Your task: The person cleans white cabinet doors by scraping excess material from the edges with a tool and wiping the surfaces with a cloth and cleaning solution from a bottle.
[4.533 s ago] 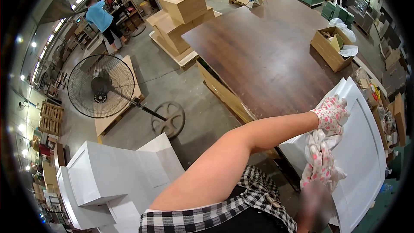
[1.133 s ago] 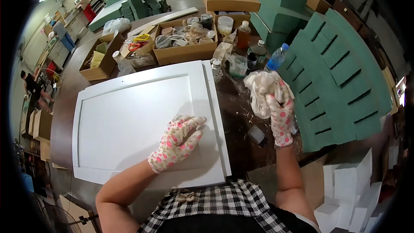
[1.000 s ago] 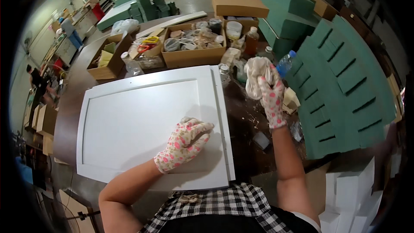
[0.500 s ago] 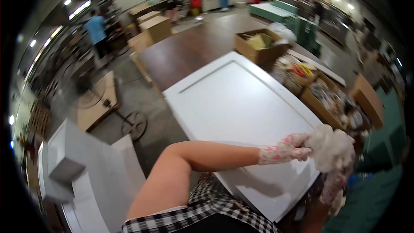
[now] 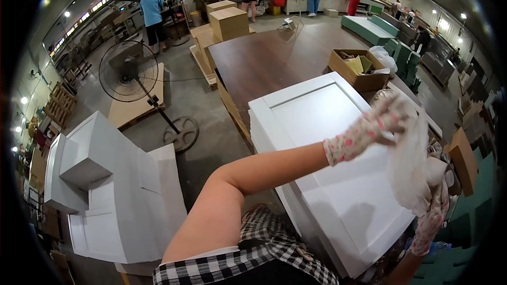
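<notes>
A white cloth (image 5: 409, 171), bunched and smeared by motion, stretches between my hands at the right end of the white panels. My left hand (image 5: 369, 129), in a pink-patterned white glove, reaches across the panel and has its blurred fingers at the cloth's upper end. My right hand (image 5: 433, 219), in a matching glove, is closed on the lower end, beyond the panel's right edge. Under my left forearm lies the top white panel (image 5: 338, 179) of a stack, a flat door-like board with a raised frame.
The stack rests on a brown table (image 5: 264, 58). An open cardboard box (image 5: 356, 71) stands on its right. At the left are white cabinet pieces (image 5: 121, 200) and a black pedestal fan (image 5: 129, 71). Several people work at the far benches, one in a blue shirt (image 5: 152, 10).
My view has swung left and steadied. My left hand has risen away from my right, and the bunched cloth is now drawn out long between them.
</notes>
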{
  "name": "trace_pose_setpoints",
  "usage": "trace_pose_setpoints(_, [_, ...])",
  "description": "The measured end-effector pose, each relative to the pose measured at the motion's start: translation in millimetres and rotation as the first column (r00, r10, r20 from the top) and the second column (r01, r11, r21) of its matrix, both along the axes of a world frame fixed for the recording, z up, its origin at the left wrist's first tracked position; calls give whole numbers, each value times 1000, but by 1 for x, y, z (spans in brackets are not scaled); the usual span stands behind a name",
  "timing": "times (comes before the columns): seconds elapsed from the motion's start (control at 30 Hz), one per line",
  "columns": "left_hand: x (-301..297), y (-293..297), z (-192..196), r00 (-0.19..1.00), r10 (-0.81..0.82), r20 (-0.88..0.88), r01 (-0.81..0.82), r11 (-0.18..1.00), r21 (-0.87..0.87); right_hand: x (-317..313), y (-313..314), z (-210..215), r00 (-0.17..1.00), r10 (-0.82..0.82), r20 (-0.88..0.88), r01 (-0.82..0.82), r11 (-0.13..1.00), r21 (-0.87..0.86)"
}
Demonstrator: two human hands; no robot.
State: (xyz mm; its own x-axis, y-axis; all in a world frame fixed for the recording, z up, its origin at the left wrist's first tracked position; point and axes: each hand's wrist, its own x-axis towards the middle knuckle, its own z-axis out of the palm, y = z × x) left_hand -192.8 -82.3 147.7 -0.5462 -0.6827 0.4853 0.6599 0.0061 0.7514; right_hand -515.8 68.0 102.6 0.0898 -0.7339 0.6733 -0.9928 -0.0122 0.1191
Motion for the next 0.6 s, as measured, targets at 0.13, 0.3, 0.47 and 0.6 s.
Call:
trace_pose_setpoints(0.13, [-23,7,-35,962,-231,144,258,944,-204,63,-20,35,980,190,58,-197,969,149])
trace_pose_setpoints(0.3, [13,-10,-24,961,-168,221,216,953,-214,128,-55,59,679,326,658,-442,897,13])
trace_pose_setpoints(0.47, [40,-52,-9,904,109,413,59,926,-373,218,-86,67,570,290,768,-393,918,-55])
trace_pose_setpoints(0.6, [46,-75,-15,857,-246,453,355,919,-173,186,-96,51,503,247,828,-390,920,-38])
